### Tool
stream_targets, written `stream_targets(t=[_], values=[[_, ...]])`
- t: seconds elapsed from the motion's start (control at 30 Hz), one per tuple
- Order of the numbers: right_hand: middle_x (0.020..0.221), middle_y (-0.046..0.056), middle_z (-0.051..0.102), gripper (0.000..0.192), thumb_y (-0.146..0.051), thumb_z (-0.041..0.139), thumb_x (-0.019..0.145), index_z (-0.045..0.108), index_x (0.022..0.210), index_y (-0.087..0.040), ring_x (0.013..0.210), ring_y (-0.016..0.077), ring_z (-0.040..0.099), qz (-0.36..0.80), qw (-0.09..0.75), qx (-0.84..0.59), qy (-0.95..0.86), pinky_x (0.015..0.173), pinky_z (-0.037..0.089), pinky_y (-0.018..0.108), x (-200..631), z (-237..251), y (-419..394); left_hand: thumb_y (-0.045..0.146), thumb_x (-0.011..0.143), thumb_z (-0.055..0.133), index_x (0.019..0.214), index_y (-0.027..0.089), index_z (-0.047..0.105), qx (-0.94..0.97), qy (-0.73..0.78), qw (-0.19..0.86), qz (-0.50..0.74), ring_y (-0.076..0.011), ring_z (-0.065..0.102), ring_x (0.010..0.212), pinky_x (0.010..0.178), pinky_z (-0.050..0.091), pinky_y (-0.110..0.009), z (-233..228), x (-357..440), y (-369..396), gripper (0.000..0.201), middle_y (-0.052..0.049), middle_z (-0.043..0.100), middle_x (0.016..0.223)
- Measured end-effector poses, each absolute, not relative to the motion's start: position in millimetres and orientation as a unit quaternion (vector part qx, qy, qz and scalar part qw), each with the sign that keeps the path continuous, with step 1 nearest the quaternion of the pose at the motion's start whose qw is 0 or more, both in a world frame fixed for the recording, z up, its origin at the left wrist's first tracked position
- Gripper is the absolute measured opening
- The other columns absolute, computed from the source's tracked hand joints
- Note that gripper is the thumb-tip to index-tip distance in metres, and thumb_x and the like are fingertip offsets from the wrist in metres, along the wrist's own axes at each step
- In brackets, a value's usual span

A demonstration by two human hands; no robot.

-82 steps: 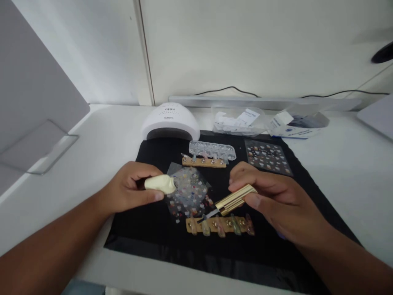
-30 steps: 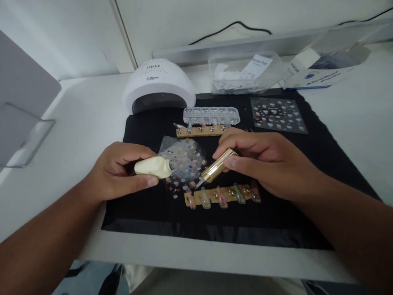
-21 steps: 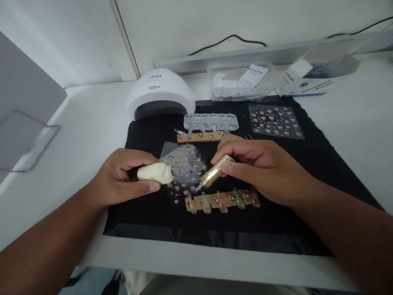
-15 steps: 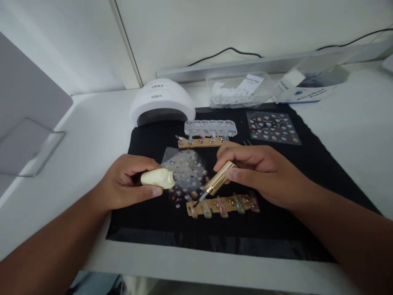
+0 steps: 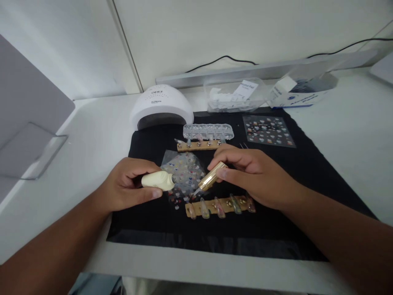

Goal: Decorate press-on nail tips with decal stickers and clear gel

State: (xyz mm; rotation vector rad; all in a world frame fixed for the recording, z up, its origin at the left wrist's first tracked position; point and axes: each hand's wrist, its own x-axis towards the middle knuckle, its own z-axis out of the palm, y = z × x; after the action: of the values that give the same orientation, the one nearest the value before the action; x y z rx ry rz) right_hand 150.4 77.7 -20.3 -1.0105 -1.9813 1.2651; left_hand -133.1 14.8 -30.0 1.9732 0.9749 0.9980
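My left hand [image 5: 130, 182] is closed around a cream nail polish bottle [image 5: 157, 180], tilted on its side with its open neck toward the right. Between the fingers of my right hand [image 5: 245, 172] is a gold brush cap [image 5: 211, 176], its brush pointing down and left. The brush tip hovers close to the leftmost false nail [image 5: 192, 210]; whether it touches cannot be made out. That nail is on a tan holder strip [image 5: 196, 208] carrying several decorated nails. Clear sticker sheets [image 5: 184, 168] lie beneath and between my hands.
A white nail lamp [image 5: 162, 106] stands at the back left of the black mat [image 5: 147, 225]. Behind my hands are a second nail strip [image 5: 193, 145] and a clear compartment case [image 5: 208, 131]. A plastic tub [image 5: 236, 96], an opened box [image 5: 301, 94] and another sticker sheet [image 5: 268, 131] sit farther right.
My right hand has moved slightly left with the brush cap, and the brush tip is higher than before. My left hand keeps the bottle almost still. The view has shifted a little.
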Motion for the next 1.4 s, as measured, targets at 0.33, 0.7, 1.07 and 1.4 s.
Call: stream_targets(t=[0.33, 0.7, 1.07, 1.4], values=[[0.082, 0.001, 0.069, 0.013, -0.04, 0.08, 0.08, 0.081, 0.085, -0.028, 0.067, 0.0117, 0.063, 0.564, 0.446, -0.294, -0.63, 0.062, 0.054, 0.025, 155.2, -27.5, 76.8, 0.015, 0.083, 0.073, 0.089, 0.015, 0.071, 0.766, 0.365, 0.382, 0.366, -0.0049, 0.051, 0.055, 0.052, 0.039, -0.012, -31.5, -131.7, 13.8, 0.006, 0.004, 0.063, 0.067], [0.086, 0.0, 0.067, 0.011, -0.039, 0.075, 0.085, 0.08, 0.089, -0.03, 0.074, 0.0133, 0.061, 0.521, 0.466, -0.294, -0.652, 0.064, 0.056, 0.025, 150.3, -26.5, 70.5, 0.013, 0.082, 0.072, 0.086, 0.012, 0.07, 0.756, 0.359, 0.404, 0.369, -0.0048, 0.049, 0.054, 0.05, 0.037, -0.013, -30.8, -126.8, 14.1, 0.005, 0.003, 0.061, 0.066], [0.088, -0.001, 0.065, 0.014, -0.028, 0.071, 0.088, 0.077, 0.098, -0.034, 0.081, 0.015, 0.063, 0.405, 0.418, -0.283, -0.763, 0.07, 0.05, 0.029, 149.7, -27.1, 65.5, 0.013, 0.083, 0.073, 0.086, 0.011, 0.071, 0.769, 0.363, 0.384, 0.361, -0.0051, 0.052, 0.055, 0.052, 0.039, -0.013, -31.7, -122.9, 14.8, 0.005, 0.001, 0.065, 0.068], [0.083, 0.002, 0.071, 0.013, -0.03, 0.077, 0.082, 0.081, 0.094, -0.03, 0.081, 0.0186, 0.064, 0.378, 0.374, -0.292, -0.795, 0.075, 0.054, 0.033, 145.6, -12.8, 62.5, 0.018, 0.083, 0.073, 0.085, 0.011, 0.071, 0.771, 0.371, 0.378, 0.353, -0.0078, 0.052, 0.053, 0.05, 0.041, -0.016, -33.5, -119.5, 14.1, 0.008, 0.0, 0.065, 0.065]])
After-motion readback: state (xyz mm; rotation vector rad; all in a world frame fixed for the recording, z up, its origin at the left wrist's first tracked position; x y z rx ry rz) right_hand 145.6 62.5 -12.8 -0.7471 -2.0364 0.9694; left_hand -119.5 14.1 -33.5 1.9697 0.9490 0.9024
